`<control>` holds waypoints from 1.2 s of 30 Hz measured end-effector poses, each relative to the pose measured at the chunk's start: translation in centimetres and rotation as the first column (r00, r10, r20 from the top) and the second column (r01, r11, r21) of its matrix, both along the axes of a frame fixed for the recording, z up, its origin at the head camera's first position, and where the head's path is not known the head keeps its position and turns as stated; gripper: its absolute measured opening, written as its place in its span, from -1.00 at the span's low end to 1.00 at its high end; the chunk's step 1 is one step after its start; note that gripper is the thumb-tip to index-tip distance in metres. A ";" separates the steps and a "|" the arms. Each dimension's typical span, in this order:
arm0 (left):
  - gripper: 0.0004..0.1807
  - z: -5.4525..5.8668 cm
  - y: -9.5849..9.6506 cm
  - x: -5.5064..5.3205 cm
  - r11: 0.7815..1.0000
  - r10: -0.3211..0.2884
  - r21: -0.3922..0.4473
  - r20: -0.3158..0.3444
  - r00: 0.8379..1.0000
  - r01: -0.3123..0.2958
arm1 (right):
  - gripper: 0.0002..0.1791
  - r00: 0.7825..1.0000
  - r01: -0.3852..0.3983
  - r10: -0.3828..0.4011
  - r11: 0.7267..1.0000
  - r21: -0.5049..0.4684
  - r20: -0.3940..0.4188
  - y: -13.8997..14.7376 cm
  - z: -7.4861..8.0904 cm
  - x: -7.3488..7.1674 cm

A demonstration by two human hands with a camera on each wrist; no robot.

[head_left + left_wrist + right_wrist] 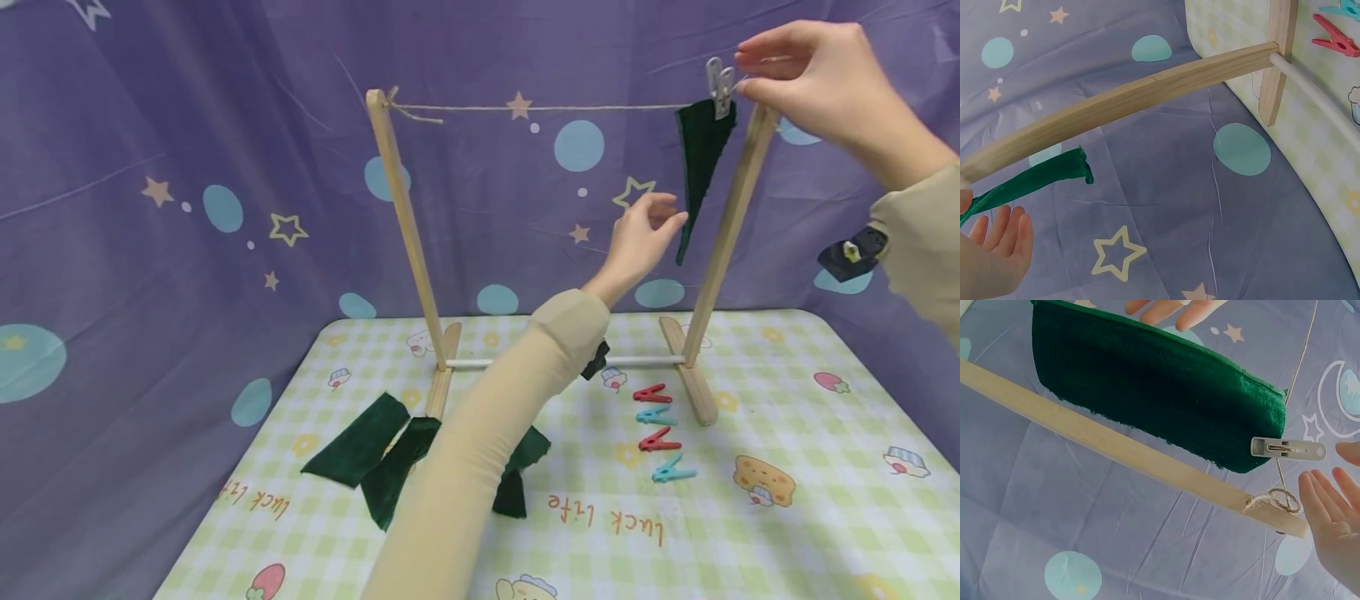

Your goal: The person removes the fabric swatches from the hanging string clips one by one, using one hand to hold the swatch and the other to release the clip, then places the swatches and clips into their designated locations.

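Note:
A dark green velvety cloth (705, 142) hangs from the string (540, 108) near its right end, pegged by a grey clothespin (1288, 449). My right hand (821, 79) is just beside that clothespin, thumb and fingers apart from it with a small gap in the right wrist view. Lower down, my left hand (641, 237) is at the cloth's left side, fingers loosely bent. In the left wrist view the cloth's lower end (1035, 178) passes close to the left thumb; whether they touch cannot be told. Neither hand grips anything.
A wooden frame (738, 200) carries the string above a checked table cover (810, 542). Red clothespins (660, 440) and light blue clothespins (672, 470) lie by its right foot. Several green cloths (360, 442) lie on the left, partly hidden by my left sleeve (480, 450).

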State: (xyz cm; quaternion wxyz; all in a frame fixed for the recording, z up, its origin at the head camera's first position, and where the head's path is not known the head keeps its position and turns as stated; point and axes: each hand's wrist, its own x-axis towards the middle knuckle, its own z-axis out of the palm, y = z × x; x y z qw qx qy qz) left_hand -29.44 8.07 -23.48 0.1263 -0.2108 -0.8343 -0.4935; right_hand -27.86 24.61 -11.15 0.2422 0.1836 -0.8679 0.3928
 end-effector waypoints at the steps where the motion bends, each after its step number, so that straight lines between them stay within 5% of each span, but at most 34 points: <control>1: -0.65 0.0 0.1 0.0 1.000 0.001 -0.002 -0.001 1.000 -0.001 | -0.54 1.000 -0.001 0.001 1.000 0.010 0.007 0.0 0.1 -0.1; 13: -0.68 0.0 1.0 -0.8 1.000 0.018 0.011 -0.025 1.000 -0.018 | -0.53 0.997 -0.045 0.040 0.996 0.072 0.070 -0.1 1.3 -1.0; 36: -0.78 -0.3 1.0 -1.7 0.997 0.069 0.033 -0.030 0.997 -0.068 | -0.50 0.995 0.021 -0.041 0.979 0.205 0.094 -1.3 1.2 -2.1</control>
